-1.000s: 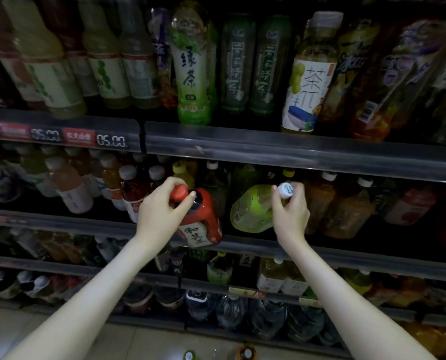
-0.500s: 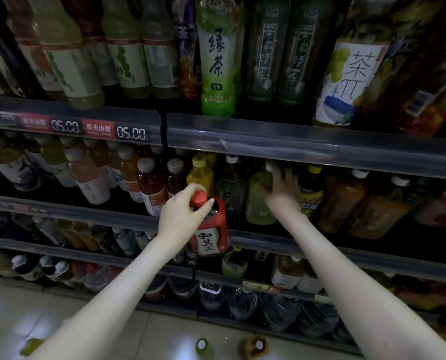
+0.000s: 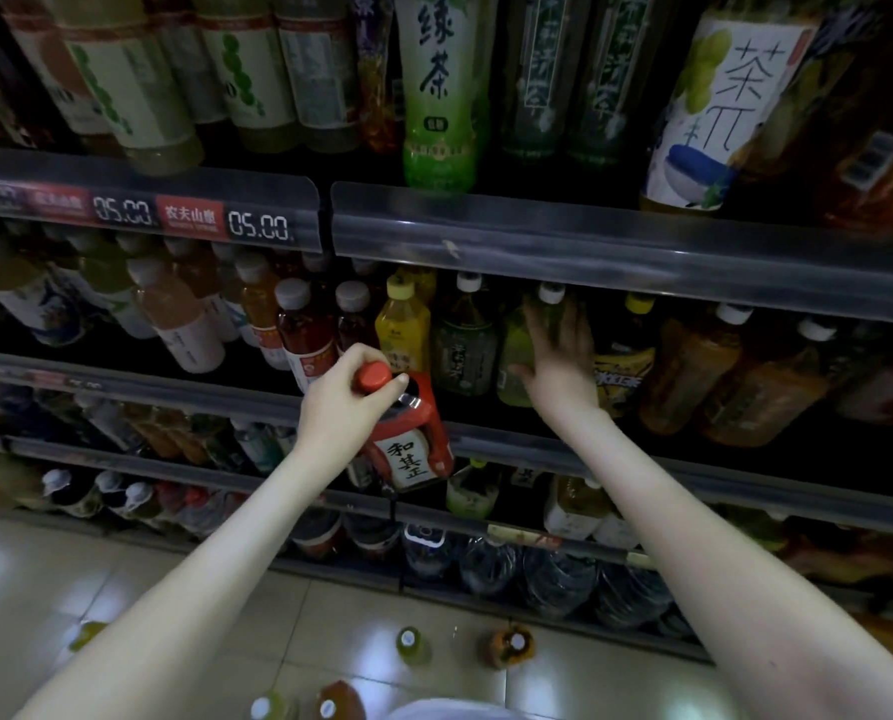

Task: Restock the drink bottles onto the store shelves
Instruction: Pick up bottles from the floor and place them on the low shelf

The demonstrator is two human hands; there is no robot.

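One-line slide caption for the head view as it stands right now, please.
Left hand grips a red-capped bottle at its neck; right hand presses flat against a green bottle on the middle shelf.

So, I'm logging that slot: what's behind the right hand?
A pale green bottle with a white cap, upright on the shelf. The right hand lies flat against it, covering much of its body; anything deeper is hidden.

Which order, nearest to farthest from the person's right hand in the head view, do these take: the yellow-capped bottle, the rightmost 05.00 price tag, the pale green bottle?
Measured from the right hand:
1. pale green bottle: directly under the straight fingers, touched by them.
2. yellow-capped bottle: to the left, in the same row.
3. rightmost 05.00 price tag: farther left and higher up.
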